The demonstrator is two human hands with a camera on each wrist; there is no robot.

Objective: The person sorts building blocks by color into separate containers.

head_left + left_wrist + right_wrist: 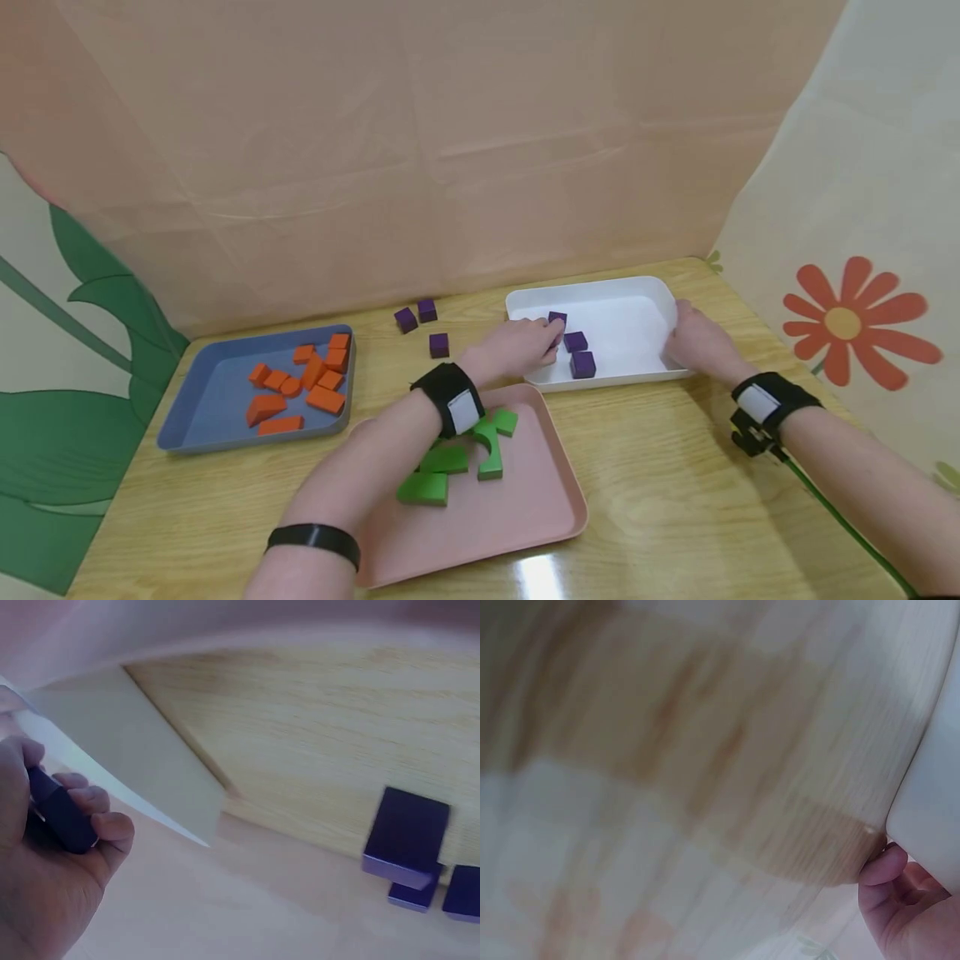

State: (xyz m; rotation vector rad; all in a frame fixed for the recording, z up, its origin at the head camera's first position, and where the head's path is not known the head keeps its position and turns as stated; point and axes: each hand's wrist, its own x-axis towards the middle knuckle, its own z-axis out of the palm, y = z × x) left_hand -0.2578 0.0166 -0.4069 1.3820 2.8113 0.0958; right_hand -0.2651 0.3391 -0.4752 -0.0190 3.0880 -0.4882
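My left hand (521, 346) reaches over the left part of the white tray (626, 321). In the left wrist view its curled fingers grip a dark purple block (64, 814), partly covered by the fingers. Two purple cubes (582, 364) lie in the tray beside that hand, and another purple cube (557, 317) shows just past its fingers. My right hand (697, 337) holds the tray's right end; in the right wrist view its fingers (885, 865) curl at the white edge. Several purple cubes (438, 346) sit on the table left of the tray.
Below my left forearm is a pink tray (525, 508) with green blocks (423, 489). At the left stands a blue-grey tray (213, 400) holding several orange blocks (326, 398). A papered wall (420, 167) borders the wooden table (660, 483) behind.
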